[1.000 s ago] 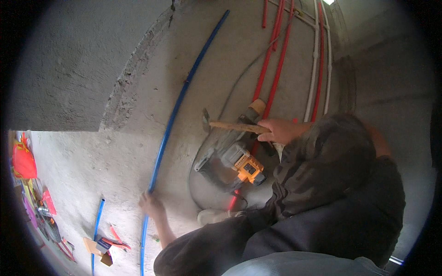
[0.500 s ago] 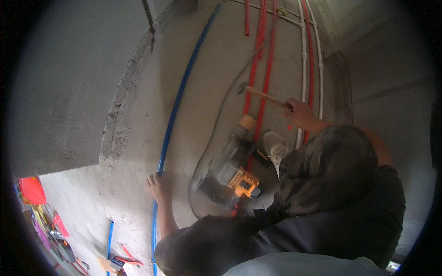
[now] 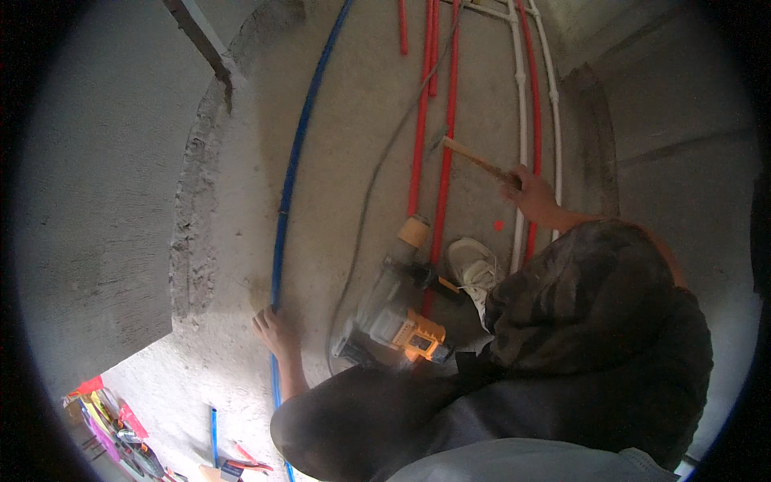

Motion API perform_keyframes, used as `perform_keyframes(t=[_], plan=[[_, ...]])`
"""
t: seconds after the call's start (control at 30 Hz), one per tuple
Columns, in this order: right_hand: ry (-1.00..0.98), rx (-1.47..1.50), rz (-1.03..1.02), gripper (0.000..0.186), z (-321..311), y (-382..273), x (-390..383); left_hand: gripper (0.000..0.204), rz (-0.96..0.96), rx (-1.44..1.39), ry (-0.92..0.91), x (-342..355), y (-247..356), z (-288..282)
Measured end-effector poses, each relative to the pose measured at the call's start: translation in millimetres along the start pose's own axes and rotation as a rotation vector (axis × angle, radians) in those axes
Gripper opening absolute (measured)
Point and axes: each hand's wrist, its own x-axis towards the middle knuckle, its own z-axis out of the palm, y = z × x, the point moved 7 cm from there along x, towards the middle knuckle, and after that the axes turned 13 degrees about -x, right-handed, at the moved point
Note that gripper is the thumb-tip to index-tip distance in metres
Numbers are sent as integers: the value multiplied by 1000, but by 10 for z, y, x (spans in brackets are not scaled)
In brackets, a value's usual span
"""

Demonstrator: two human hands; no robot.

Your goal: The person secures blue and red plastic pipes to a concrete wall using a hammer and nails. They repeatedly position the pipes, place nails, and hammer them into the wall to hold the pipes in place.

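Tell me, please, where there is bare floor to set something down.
Bare floor shows between the blue pipe and the cable, beyond the drill, and between the blue pipe and the rough left edge. It is crowded around the drill, with shoe and red pipes, and by the white pipes, where the right hand holds a hammer.

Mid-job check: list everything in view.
Long pipe: one, blue, left of centre
Short pipe: one, blue, lower left
Red pipes: about five, red, upper centre, right
White pipes: two long, white, upper right
Hammer: one, brown and grey, right hand
Power tool: one, black, grey, orange, centre
Cable: one, grey, left of power tool
Red tools: count unclear, red, bottom left
Mixed clutter: uncounted, multicoloured, lower left
Walls: two, grey, both sides
Shoe: one, pale, beside power tool
Clothing: uncounted, dark, lower right
Left hand: one, on long pipe
Right hand: one, on hammer
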Motion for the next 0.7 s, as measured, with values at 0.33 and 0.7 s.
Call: perform_keyframes(t=[0.33, 0.7], plan=[[-71, 39, 114, 34, 110, 223, 91, 23, 11, 170, 55, 223, 120, 318], [-159, 49, 102, 41, 484, -264, 419, 26, 0, 91, -257, 982, 633, -402]])
